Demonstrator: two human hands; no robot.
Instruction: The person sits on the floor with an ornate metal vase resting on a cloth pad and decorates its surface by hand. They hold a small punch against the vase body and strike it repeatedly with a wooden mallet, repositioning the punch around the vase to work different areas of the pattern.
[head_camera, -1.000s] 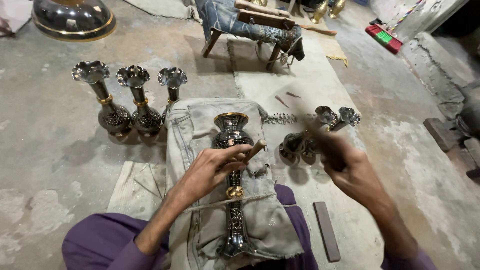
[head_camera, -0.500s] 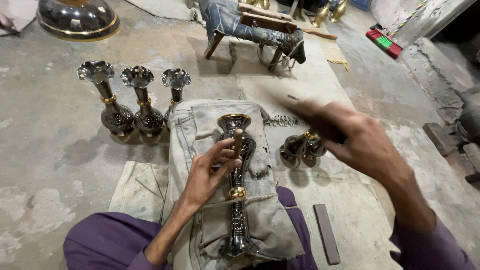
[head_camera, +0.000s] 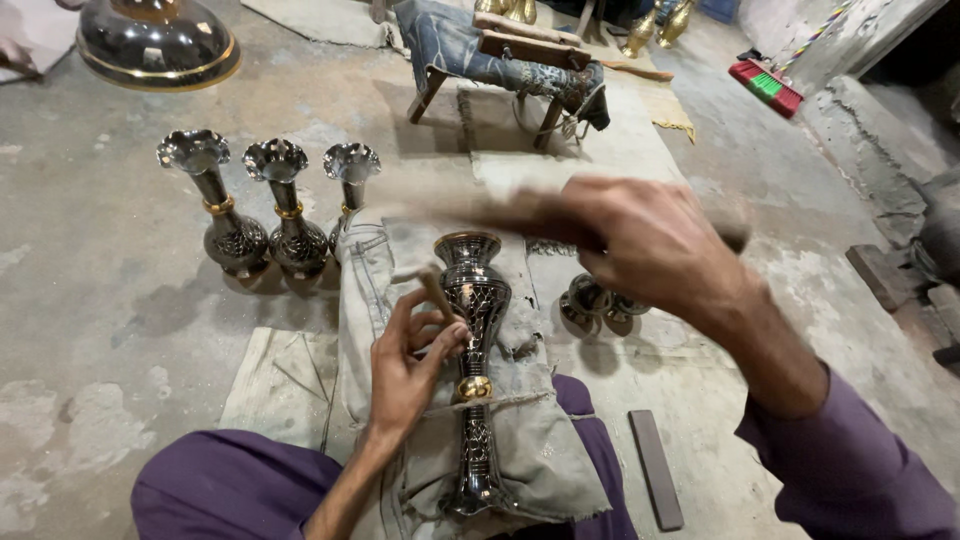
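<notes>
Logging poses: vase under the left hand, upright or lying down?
Lying down: the vase rests lengthwise on the cloth across the lap.

Pretty tight around the lying vase (head_camera: 474, 370): the left hand (head_camera: 410, 365) sits right against its left side and the raised right hand (head_camera: 650, 240) hangs over the top end. Left of the cloth (head_camera: 540, 460), three standing vases (head_camera: 285, 205) block the way in a row. Right side has a small cluster of vases (head_camera: 595, 300) and a flat dark bar (head_camera: 655, 468); bare concrete floor (head_camera: 110, 330) further left is open.
</notes>
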